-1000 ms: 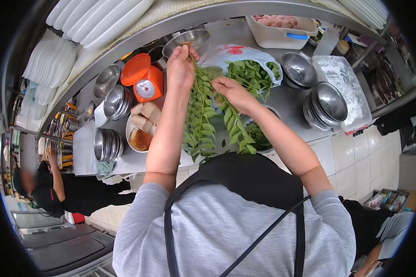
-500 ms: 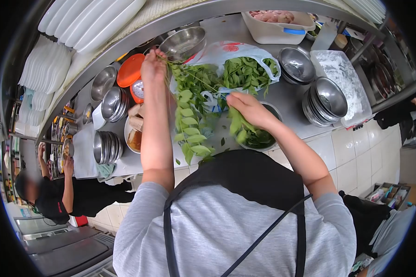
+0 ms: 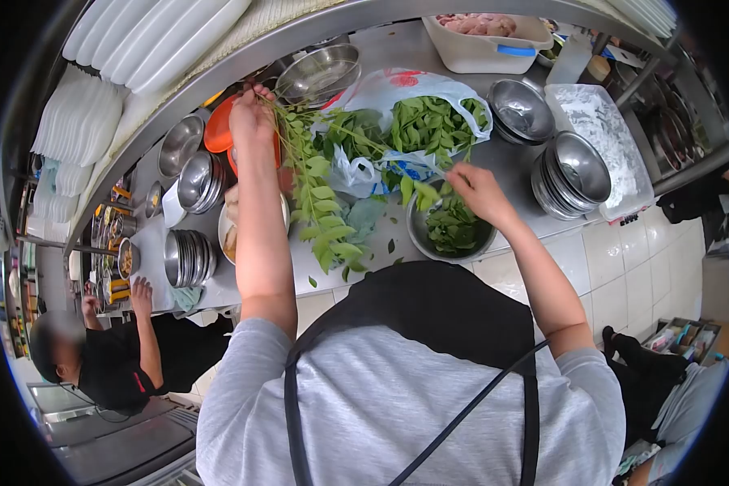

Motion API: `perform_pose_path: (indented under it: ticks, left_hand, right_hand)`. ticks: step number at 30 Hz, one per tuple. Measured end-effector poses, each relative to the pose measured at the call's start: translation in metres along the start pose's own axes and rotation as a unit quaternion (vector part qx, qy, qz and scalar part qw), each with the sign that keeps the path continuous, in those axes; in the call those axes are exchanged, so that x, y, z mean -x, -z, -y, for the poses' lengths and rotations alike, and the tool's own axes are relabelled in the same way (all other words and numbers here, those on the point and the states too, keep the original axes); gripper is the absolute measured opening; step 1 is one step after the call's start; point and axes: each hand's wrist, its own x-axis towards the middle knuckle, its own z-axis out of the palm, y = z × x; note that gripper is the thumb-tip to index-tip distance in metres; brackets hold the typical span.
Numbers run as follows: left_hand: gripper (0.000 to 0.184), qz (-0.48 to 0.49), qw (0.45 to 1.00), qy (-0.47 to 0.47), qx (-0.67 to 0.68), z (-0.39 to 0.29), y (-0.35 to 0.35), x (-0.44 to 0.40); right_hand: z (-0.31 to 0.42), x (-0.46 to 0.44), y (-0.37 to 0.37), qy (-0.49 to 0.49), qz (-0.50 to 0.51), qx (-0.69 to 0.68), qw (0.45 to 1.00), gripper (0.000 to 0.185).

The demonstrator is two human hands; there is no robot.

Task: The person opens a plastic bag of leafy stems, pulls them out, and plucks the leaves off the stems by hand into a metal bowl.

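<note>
My left hand [image 3: 253, 117] is closed around the stems of long green curry leaf sprigs [image 3: 320, 198], which hang down over the steel table. Over a steel bowl [image 3: 417, 236] on the near side, my right hand [image 3: 479, 193] has its fingers loosely curled and slightly apart. Loose leaves [image 3: 426, 194] blur in the air just left of its fingertips. More picked leaves [image 3: 452, 228] lie inside that bowl. Behind both hands, an open plastic bag [image 3: 368, 91] holds further leafy sprigs [image 3: 433, 125].
Stacked steel bowls [image 3: 573, 174] and a tray of white powder [image 3: 603, 138] stand right. A tub of raw meat [image 3: 494, 61] is at the back. Left are an orange scale [image 3: 217, 128], more bowls [image 3: 188, 259] and a plate [image 3: 279, 219]. A co-worker [image 3: 113, 356] stands far left.
My right hand has let go of its bunch of leaves, which now lie in or drop toward the bowl. My left hand has shifted left and slightly nearer with the sprigs.
</note>
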Motion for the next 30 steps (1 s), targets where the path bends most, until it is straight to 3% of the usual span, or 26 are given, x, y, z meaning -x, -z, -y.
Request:
perform_pose_path:
  ticks: [3, 7, 9, 10, 11, 13, 16, 19, 21, 26, 27, 29, 30]
  left_hand:
    - [0.010, 0.021, 0.999, -0.015, -0.019, 0.003, -0.015, 0.013]
    - [0.010, 0.042, 0.998, -0.018, -0.032, 0.008, -0.026, 0.021]
    - [0.011, 0.044, 0.999, -0.006, -0.027, 0.014, -0.031, 0.021]
    - [0.011, 0.045, 0.999, -0.005, -0.027, 0.017, -0.033, 0.022]
    - [0.010, 0.057, 0.998, 0.001, -0.025, 0.020, -0.037, 0.024]
    - [0.009, 0.070, 0.997, 0.006, -0.024, 0.027, -0.044, 0.026]
    - [0.007, 0.057, 0.997, -0.018, -0.038, 0.029, -0.046, 0.028]
    - [0.008, 0.046, 0.997, -0.028, -0.049, 0.025, -0.043, 0.028]
    - [0.008, 0.041, 0.998, -0.026, -0.049, 0.026, -0.039, 0.027]
    - [0.016, -0.005, 0.999, -0.041, 0.024, 0.000, -0.004, -0.002]
    - [0.013, 0.036, 0.998, -0.028, 0.054, -0.009, 0.019, -0.017]
    - [0.015, 0.091, 0.991, -0.093, 0.016, -0.029, 0.031, -0.015]
    - [0.015, 0.090, 0.991, -0.095, 0.014, -0.035, 0.020, -0.004]
  right_hand:
    - [-0.022, 0.018, -0.007, 0.050, 0.086, 0.073, 0.992, 0.024]
    - [-0.018, 0.025, -0.005, 0.097, 0.110, 0.131, 0.980, 0.028]
    - [0.005, 0.009, 0.005, -0.042, 0.037, 0.058, 0.997, 0.031]
    - [0.003, 0.003, 0.000, -0.044, 0.014, -0.069, 0.997, 0.034]
    - [0.006, -0.004, -0.006, -0.045, 0.012, -0.070, 0.996, 0.034]
    - [0.016, -0.015, -0.019, -0.031, 0.101, -0.288, 0.952, 0.035]
    - [0.045, -0.012, -0.014, -0.101, 0.190, -0.356, 0.909, 0.039]
    - [0.052, -0.008, -0.017, -0.099, 0.165, -0.448, 0.873, 0.039]
    - [0.053, -0.005, -0.019, -0.068, 0.159, -0.426, 0.888, 0.036]
    - [0.045, 0.012, -0.018, -0.103, 0.186, -0.406, 0.889, 0.033]
    - [0.043, 0.019, -0.015, -0.110, 0.185, -0.401, 0.890, 0.033]
    - [0.022, 0.030, -0.012, -0.118, 0.182, -0.374, 0.902, 0.035]
    - [0.002, 0.033, -0.017, -0.117, 0.149, -0.251, 0.949, 0.028]
